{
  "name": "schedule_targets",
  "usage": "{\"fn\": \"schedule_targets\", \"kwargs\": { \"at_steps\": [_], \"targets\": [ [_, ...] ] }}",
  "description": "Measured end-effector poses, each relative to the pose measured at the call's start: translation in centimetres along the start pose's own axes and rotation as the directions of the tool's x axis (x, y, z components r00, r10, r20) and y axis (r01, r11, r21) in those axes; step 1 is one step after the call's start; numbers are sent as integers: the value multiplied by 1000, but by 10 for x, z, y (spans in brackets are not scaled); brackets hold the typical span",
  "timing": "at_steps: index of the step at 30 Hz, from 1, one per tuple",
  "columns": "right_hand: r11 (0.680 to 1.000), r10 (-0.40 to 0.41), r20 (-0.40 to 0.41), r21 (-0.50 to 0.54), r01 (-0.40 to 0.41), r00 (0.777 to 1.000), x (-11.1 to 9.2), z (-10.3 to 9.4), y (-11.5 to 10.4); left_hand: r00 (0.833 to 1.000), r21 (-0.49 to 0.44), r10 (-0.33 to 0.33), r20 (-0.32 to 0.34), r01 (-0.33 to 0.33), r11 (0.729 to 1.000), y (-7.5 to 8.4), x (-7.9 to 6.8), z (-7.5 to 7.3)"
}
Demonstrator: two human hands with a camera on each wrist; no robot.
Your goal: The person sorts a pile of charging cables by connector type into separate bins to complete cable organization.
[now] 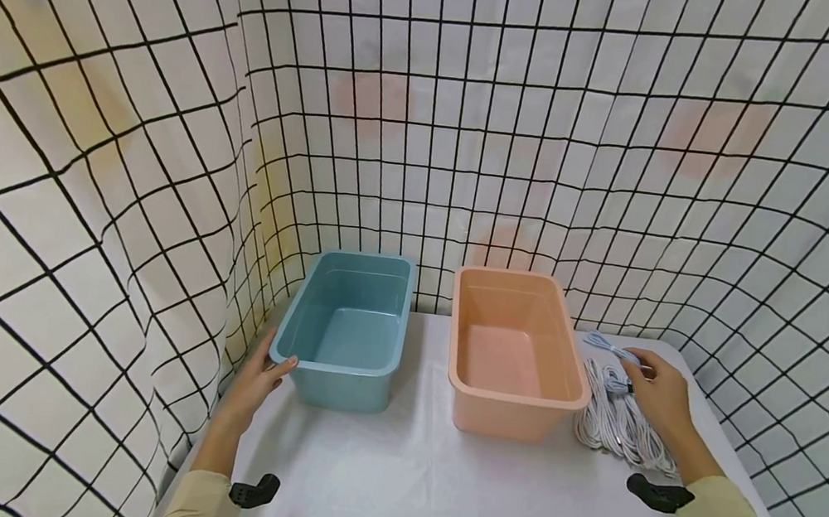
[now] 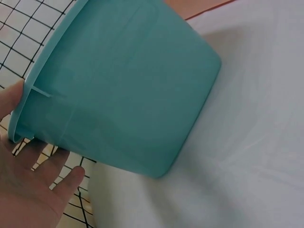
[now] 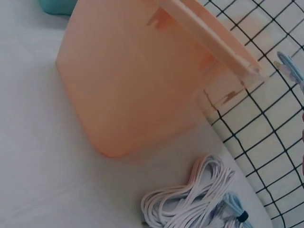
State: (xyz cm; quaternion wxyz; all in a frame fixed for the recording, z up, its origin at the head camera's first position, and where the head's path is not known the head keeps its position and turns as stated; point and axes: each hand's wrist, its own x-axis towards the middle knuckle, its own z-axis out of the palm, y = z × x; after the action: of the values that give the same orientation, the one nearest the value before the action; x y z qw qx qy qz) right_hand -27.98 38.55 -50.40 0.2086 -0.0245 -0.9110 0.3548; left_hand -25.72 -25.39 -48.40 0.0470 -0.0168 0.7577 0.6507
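Observation:
At the corner of a blue-green plastic bin [image 1: 342,389], my left hand [image 1: 253,380] grips the rim. In the left wrist view its thumb lies at the rim, with the fingers under the bin's [image 2: 118,85] edge. My right hand [image 1: 664,395] pinches a light blue cable bundle [image 1: 605,342] just above a pile of coiled white cables [image 1: 615,432]. That blue bundle [image 3: 290,69] shows at the right edge of the right wrist view, where most of the hand is out of frame. Another light blue cable [image 3: 232,204] with a black tie lies among the white ones.
An orange plastic bin [image 1: 511,418] stands between the blue-green bin and the cables. Both bins look bare inside. A white cloth [image 1: 392,489] covers the table, and black grid mesh [image 1: 457,129] in front of white sheeting encloses the back and sides.

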Motion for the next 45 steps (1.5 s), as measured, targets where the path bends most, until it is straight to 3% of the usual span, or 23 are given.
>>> {"fn": "schedule_targets", "kwargs": {
  "at_steps": [10, 15, 22, 32, 40, 45],
  "targets": [
    [996, -87, 21, 18, 87, 996, 27, 12, -31, 999, 7, 16, -30, -16, 1000, -34, 23, -2],
    [994, -77, 60, 78, 72, 995, 44, 20, -50, 999, 8, 43, -34, -42, 999, -33, 25, 0],
    [985, -129, 98, 131, 115, 987, 66, 32, -77, 997, 8, 59, -49, -59, 998, -31, 27, 5],
    [976, -163, 195, 173, 129, 967, 92, 67, -116, 998, -19, 48, -51, -49, 999, -29, 25, 4],
    [937, -254, 193, 291, 192, 948, 101, 94, -147, 997, -23, 47, -56, -49, 999, -30, 25, 1],
    [929, -274, 259, 320, 185, 926, 101, 111, -159, 998, -11, 31, -61, -31, 999, -32, 20, 2]
  ]
}}
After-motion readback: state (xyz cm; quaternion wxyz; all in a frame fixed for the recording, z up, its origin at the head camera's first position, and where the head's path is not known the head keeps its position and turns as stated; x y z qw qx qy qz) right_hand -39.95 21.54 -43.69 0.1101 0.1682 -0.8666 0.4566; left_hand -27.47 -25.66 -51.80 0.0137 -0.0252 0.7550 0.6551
